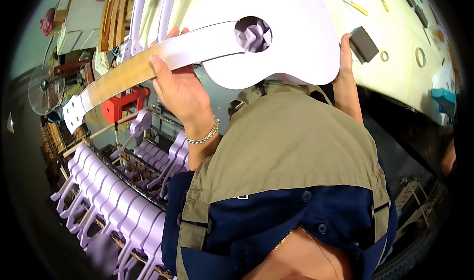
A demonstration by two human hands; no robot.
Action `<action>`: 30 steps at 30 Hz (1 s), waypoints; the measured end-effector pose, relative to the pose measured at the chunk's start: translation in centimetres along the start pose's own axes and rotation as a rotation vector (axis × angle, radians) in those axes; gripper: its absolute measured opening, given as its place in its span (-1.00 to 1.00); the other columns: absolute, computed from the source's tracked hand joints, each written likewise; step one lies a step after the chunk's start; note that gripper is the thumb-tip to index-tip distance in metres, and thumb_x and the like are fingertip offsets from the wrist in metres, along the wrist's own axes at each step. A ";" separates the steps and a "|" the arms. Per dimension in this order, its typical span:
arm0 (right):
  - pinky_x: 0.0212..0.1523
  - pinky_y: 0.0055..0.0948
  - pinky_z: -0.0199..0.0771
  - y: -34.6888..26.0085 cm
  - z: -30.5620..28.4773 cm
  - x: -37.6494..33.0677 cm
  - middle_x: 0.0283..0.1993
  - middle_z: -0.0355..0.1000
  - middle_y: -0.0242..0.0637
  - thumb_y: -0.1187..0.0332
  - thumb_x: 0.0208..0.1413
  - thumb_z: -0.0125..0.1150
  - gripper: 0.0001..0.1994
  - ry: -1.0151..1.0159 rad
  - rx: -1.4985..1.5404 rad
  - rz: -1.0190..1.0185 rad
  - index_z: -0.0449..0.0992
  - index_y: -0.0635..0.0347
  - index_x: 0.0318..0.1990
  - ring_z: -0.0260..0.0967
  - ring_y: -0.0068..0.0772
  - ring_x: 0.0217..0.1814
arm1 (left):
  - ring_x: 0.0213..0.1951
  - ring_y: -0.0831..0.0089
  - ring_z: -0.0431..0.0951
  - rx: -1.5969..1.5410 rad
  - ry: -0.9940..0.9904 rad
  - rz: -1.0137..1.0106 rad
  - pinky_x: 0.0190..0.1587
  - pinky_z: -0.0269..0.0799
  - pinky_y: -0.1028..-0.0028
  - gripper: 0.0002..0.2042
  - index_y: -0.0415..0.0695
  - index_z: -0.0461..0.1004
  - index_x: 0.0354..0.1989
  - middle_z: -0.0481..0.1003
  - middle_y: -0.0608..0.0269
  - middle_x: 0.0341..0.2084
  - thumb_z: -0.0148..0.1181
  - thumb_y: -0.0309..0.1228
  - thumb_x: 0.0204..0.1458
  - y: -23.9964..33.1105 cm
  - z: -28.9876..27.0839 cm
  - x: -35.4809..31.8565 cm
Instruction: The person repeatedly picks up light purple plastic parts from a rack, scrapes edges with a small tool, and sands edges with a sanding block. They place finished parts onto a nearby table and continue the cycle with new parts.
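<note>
A pale lilac ukulele [306, 38] lies slanted across my front, its body at the right and its neck reaching to the left. The fingerboard carries a tan covering [123, 77] dusted with lilac toward the body. Crumpled lilac paper [254, 36] fills the sound hole. My left hand [180, 85], with a beaded bracelet at the wrist, is closed around the neck, thumb on the fingerboard side. At the body's rounded right end my right hand [345, 58] grips the edge; most of its fingers are hidden. Just beyond its fingertips sits a dark rectangular block [364, 44].
The pale worktable [395, 77] holds a yellow cutter [355, 6], tape rings [420, 57] and a teal object [443, 100]. More lilac ukuleles [160, 13] lie at the far left. Racked lilac ukuleles [113, 196] crowd my left, near a red stool [126, 102] and a fan [44, 85].
</note>
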State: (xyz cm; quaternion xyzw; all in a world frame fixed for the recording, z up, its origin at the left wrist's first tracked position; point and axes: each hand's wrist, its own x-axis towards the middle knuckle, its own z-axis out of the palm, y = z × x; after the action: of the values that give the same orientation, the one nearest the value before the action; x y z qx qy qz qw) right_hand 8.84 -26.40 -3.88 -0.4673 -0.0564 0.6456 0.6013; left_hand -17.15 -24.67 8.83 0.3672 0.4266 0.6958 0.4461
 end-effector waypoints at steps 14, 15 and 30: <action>0.11 -0.33 0.23 1.6 -6.8 4.1 0.10 0.26 -0.21 0.44 -0.12 0.34 -0.30 -0.367 -0.177 -0.088 0.14 0.21 0.22 0.19 -0.35 0.15 | 0.19 -0.01 0.21 0.283 -0.448 0.288 0.18 0.16 0.15 -0.35 -0.12 0.14 0.15 0.20 -0.30 0.11 0.15 0.00 -0.01 2.5 -0.9 -1.1; 0.09 -0.37 0.26 0.9 -2.8 2.0 0.10 0.28 -0.18 0.49 -0.18 0.37 -0.25 -0.263 -0.256 -0.237 0.13 0.25 0.23 0.24 -0.36 0.10 | 0.18 0.03 0.23 0.258 -0.453 0.254 0.17 0.18 0.18 -0.33 -0.12 0.12 0.17 0.21 -0.30 0.10 0.14 0.02 -0.02 2.4 -0.9 -1.4; 0.09 -0.39 0.26 2.0 -1.9 2.1 0.12 0.27 -0.17 0.50 -0.18 0.37 -0.24 -0.346 -0.592 -0.358 0.12 0.26 0.24 0.25 -0.36 0.10 | 0.13 0.13 0.29 0.224 -0.251 0.158 0.14 0.23 0.23 -0.33 -0.16 -0.03 0.21 0.24 -0.31 0.07 -0.11 0.10 0.11 1.8 -2.7 -3.2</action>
State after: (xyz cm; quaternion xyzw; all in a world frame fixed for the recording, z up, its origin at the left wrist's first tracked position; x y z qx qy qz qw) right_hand 9.00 -26.14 -7.30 -0.4875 -0.4218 0.5554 0.5253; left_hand -19.02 -28.76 9.06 0.5309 0.4121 0.6255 0.3963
